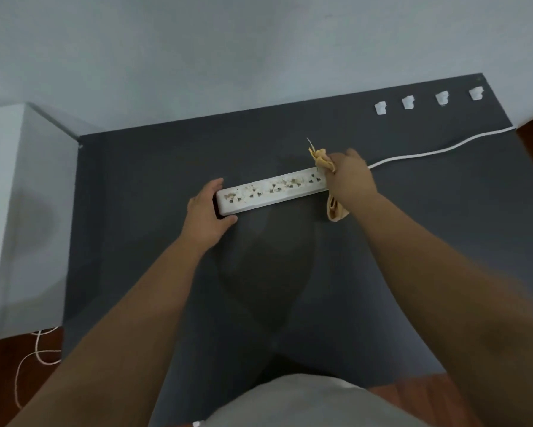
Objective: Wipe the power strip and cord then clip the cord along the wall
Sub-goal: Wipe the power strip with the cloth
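Clips (380,108) near wall (228,50), cabinet (27,211) left

- Dark grey desk (135,241), matte.
- White cabinet (27,211) standing against the desk's left edge.
- Reddish-brown wooden floor (0,371), with a thin pale string (38,352) lying looped on it.

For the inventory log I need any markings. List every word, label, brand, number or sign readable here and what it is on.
No text is readable anywhere in this view.
power strip: white face with sockets and brown grime, no print visible.
cord: plain white.
clips: plain white, too small to show any marking.
cloth: plain yellow.
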Demonstrator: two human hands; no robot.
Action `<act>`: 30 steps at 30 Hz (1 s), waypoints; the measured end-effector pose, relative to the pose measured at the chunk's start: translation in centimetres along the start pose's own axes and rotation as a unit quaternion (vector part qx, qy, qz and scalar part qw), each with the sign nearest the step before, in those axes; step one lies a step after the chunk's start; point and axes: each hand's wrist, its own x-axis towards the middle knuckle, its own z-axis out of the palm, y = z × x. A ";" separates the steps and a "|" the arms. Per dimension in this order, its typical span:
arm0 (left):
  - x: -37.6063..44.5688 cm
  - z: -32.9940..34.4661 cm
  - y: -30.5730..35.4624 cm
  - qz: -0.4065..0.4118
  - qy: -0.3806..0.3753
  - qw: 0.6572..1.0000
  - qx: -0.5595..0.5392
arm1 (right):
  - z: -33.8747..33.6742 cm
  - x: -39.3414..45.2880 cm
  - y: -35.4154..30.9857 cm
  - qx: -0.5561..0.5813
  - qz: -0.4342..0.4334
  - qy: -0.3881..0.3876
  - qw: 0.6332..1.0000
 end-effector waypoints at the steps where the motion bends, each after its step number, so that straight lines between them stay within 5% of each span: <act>1: 0.1 0.1 -0.2 0.011 0.012 1.000 0.001 | 0.4 0.0 -0.3 -0.008 0.006 0.000 1.000; 19: 0.1 0.2 -1.3 0.015 0.035 0.999 -0.026 | 2.6 -0.8 -3.5 0.052 -0.079 -0.055 0.994; 25: 0.0 0.1 -1.2 0.016 0.032 0.999 -0.033 | 0.4 -0.1 -1.9 0.035 -0.040 0.003 0.999; 30: -0.1 0.2 -1.1 0.009 0.033 0.999 -0.038 | 2.5 -0.8 -3.1 0.032 -0.074 -0.058 0.995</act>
